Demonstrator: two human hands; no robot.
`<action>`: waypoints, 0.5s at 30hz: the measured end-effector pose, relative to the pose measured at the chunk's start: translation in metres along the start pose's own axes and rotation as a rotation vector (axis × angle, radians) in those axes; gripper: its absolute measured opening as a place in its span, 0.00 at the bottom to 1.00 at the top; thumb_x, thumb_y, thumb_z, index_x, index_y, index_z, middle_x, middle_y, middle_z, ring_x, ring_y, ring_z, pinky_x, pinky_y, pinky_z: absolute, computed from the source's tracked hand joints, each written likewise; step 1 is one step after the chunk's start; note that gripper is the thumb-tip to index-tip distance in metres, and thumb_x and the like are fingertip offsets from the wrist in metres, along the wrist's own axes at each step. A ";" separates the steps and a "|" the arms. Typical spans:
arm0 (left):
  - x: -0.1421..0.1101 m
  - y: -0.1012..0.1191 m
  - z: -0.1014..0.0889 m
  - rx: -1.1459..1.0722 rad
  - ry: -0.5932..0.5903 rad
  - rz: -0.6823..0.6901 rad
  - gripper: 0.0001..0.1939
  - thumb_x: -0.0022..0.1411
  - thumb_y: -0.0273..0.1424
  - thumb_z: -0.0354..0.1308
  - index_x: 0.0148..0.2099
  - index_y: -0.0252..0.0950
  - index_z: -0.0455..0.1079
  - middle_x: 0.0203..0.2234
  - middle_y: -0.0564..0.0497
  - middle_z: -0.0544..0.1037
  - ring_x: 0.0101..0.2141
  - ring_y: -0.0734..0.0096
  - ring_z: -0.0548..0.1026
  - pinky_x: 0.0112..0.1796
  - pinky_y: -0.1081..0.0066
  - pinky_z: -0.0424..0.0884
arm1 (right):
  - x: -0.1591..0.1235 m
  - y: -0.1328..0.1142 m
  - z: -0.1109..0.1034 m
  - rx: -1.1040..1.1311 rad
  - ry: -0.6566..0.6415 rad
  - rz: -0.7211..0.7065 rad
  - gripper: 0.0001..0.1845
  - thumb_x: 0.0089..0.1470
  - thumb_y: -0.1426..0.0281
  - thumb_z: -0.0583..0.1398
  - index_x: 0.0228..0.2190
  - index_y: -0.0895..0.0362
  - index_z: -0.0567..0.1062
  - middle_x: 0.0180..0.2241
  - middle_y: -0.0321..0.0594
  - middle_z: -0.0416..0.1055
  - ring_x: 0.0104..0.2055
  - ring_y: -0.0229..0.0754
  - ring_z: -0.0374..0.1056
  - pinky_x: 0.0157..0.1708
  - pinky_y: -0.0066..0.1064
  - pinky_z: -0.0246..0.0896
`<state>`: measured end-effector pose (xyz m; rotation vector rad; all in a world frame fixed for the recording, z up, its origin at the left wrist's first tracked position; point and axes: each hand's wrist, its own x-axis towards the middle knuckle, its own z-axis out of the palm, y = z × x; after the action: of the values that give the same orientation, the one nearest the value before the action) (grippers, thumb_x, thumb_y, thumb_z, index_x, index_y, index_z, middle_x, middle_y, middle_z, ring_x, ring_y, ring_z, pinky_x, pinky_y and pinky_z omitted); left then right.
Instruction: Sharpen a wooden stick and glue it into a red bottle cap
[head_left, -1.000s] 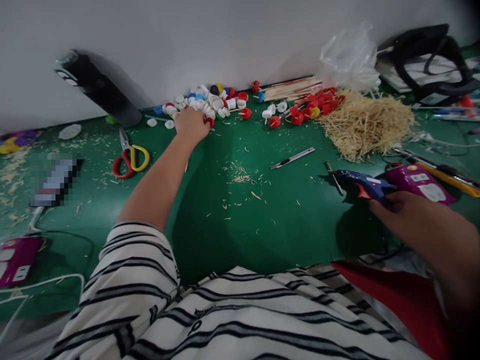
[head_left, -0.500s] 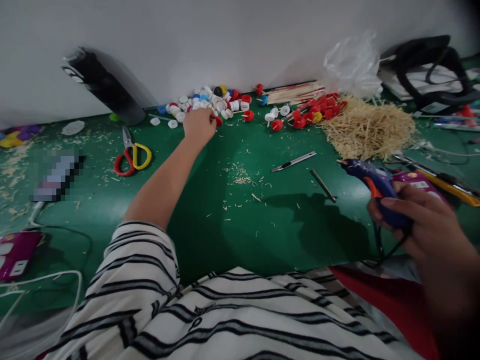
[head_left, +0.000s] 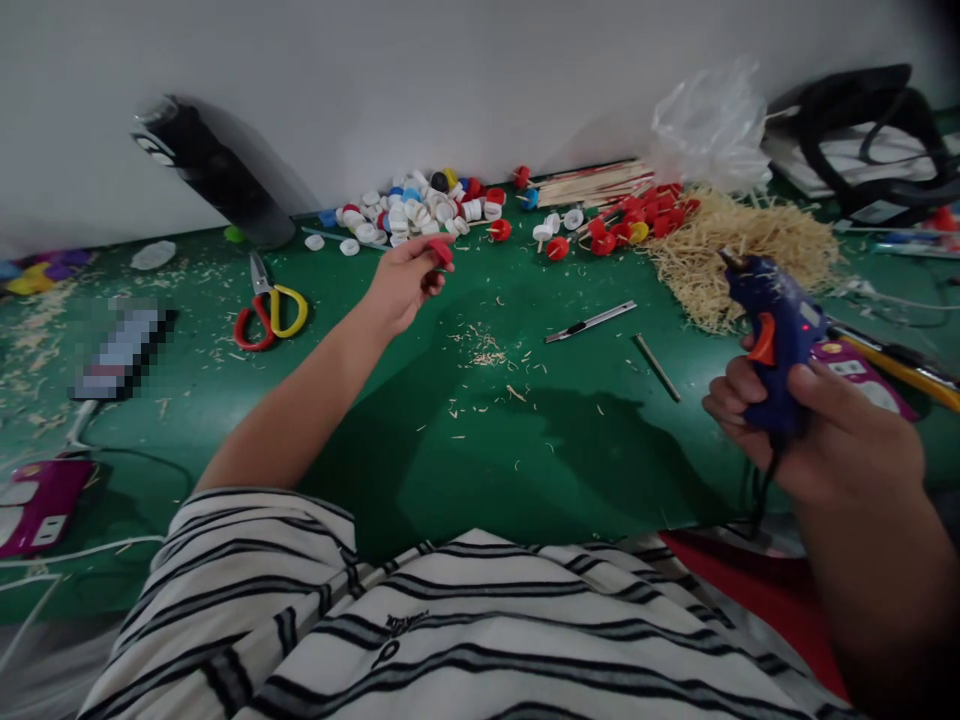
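Between the fingertips of my left hand (head_left: 405, 285) is a red bottle cap (head_left: 440, 251), lifted just in front of a heap of mostly white bottle caps (head_left: 420, 212). My right hand (head_left: 825, 430) is wrapped around a blue hot glue gun (head_left: 780, 330) with an orange trigger; its nozzle points up and to the left, and a small red light glows on its body. Red caps with sticks through them (head_left: 652, 212) lie at the back right, beside a pile of thin wooden sticks (head_left: 592, 186).
A craft knife (head_left: 590, 322) and a thin metal rod (head_left: 657, 368) lie mid-table near wood shavings (head_left: 487, 350). Scissors (head_left: 268, 310), a phone (head_left: 124, 350) and a dark bottle (head_left: 225, 180) are at left. Straw-like fibre (head_left: 720, 265) and a clear plastic bag (head_left: 709, 125) are at back right.
My left hand has drawn back from the cap heap, lifting the red cap towards me. My right hand has tilted the glue gun so its nozzle points more upward.
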<state>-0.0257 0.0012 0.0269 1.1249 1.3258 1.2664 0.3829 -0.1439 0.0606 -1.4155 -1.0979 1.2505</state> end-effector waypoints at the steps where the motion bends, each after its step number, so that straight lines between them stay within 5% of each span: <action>1: -0.009 0.003 -0.001 -0.052 -0.009 -0.048 0.11 0.62 0.29 0.62 0.48 0.38 0.79 0.30 0.51 0.77 0.25 0.79 0.69 0.29 0.74 0.64 | 0.001 0.000 0.001 0.070 -0.012 0.042 0.31 0.36 0.43 0.76 0.29 0.51 0.71 0.28 0.35 0.59 0.29 0.42 0.61 0.19 0.31 0.53; 8: -0.049 0.010 -0.015 -0.376 0.081 -0.224 0.18 0.51 0.19 0.57 0.44 0.33 0.80 0.30 0.50 0.72 0.23 0.81 0.63 0.22 0.76 0.58 | 0.011 -0.008 0.012 0.274 -0.101 0.075 0.30 0.35 0.52 0.80 0.31 0.51 0.71 0.29 0.31 0.56 0.29 0.38 0.58 0.27 0.33 0.60; 15: -0.079 0.008 -0.021 -0.414 0.097 -0.186 0.24 0.48 0.21 0.55 0.47 0.33 0.80 0.30 0.48 0.73 0.27 0.75 0.68 0.27 0.72 0.66 | 0.019 -0.017 0.033 0.229 -0.301 0.037 0.22 0.44 0.59 0.76 0.38 0.51 0.77 0.23 0.31 0.60 0.20 0.38 0.58 0.17 0.32 0.49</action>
<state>-0.0370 -0.0798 0.0385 0.6444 1.1389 1.3887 0.3513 -0.1196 0.0722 -1.1032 -1.0883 1.5988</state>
